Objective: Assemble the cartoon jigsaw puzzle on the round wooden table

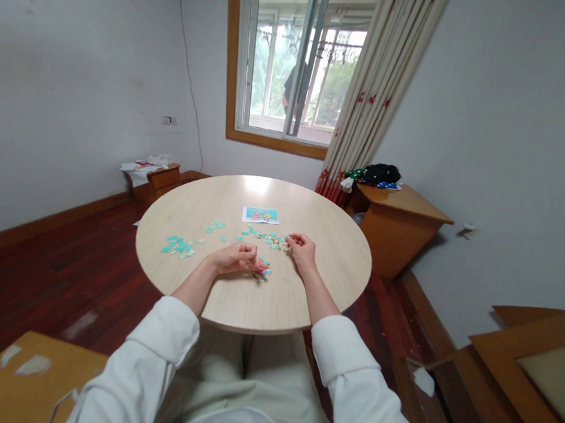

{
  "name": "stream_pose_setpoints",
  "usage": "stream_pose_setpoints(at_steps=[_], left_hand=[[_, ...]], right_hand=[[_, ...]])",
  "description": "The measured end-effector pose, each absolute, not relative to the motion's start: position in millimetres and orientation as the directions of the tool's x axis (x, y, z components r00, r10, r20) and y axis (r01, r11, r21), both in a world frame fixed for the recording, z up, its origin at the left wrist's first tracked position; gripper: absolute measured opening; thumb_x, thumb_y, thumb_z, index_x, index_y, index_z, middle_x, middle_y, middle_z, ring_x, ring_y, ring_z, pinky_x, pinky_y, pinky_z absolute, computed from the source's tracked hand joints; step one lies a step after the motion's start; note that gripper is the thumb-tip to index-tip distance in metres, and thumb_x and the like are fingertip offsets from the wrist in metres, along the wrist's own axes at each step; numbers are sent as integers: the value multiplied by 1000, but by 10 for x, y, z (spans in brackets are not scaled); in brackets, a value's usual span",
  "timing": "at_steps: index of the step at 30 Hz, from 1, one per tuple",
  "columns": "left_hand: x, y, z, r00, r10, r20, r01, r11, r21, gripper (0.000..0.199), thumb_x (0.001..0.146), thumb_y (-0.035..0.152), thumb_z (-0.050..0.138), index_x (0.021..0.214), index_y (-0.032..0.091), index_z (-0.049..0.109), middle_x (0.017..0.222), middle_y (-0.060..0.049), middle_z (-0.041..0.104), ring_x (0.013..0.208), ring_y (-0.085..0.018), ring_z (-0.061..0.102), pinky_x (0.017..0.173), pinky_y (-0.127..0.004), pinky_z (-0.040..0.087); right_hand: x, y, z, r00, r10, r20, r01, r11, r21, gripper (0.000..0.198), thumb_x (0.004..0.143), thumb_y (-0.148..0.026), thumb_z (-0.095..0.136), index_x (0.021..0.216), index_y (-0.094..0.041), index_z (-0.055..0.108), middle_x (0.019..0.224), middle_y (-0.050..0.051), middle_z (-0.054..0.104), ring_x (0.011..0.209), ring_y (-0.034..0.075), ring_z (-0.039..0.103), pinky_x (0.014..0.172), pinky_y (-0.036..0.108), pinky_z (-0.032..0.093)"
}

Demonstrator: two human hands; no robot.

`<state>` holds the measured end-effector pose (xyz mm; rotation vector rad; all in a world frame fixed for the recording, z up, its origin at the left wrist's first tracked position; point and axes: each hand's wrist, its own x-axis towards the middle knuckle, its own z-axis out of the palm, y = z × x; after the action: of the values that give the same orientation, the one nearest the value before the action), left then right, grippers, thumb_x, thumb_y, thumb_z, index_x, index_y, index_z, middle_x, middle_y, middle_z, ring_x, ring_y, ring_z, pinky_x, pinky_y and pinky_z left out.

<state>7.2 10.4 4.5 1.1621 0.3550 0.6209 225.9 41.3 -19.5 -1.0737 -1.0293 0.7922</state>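
Note:
On the round table [255,310], my left hand [236,259] has its fingers curled together just above a small cluster of joined jigsaw pieces [262,274], coloured pink, yellow and teal. Whatever its fingertips hold is too small to make out. My right hand [303,251] pinches a small puzzle piece [288,240] at the right end of a loose row of puzzle pieces [274,241]. Behind that row lies a picture sheet [261,215] with a teal background and small figures. To the left, a pile of mostly teal puzzle pieces [177,246] is spread out.
More teal pieces [215,227] lie between the left pile and the middle. A wooden cabinet [399,224] with dark cloths [382,174] stands at the back right. A low wooden box [164,176] is at the back left. Beyond the window [294,62], a person is partly visible.

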Motion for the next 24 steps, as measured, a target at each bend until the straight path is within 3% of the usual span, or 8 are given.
stream_pose_setpoints(at_steps=[5,13,19,24], left_hand=[[115,153,-19,714,697,66,-267,184,946,31,63,35,77,63,12,56,69,-8,67,88,-23,66,93,-39,41],[156,234,-81,554,830,59,-344,163,925,33,60,33,79,63,13,54,61,-3,63,72,-17,65,79,-30,47],[163,262,-110,553,832,43,-330,171,928,33,62,36,78,66,12,55,64,-5,65,67,-15,63,76,-29,47],[165,251,-94,549,834,56,-321,150,935,33,62,36,77,65,12,56,64,-4,65,66,-13,62,74,-27,46]], right_hand=[[2217,370,-182,281,901,330,22,338,-941,33,52,-42,72,71,-16,63,61,2,63,57,13,57,55,26,47],[2083,223,-170,-34,945,325,94,327,-940,23,55,-35,72,67,-16,69,67,4,68,61,14,59,60,26,48],[2067,169,-155,-253,915,314,204,367,-907,20,60,-34,70,68,-15,71,64,3,69,58,13,58,60,25,46],[2065,163,-153,-309,898,314,242,394,-887,26,63,-38,69,71,-14,73,64,4,69,56,12,57,55,23,45]])
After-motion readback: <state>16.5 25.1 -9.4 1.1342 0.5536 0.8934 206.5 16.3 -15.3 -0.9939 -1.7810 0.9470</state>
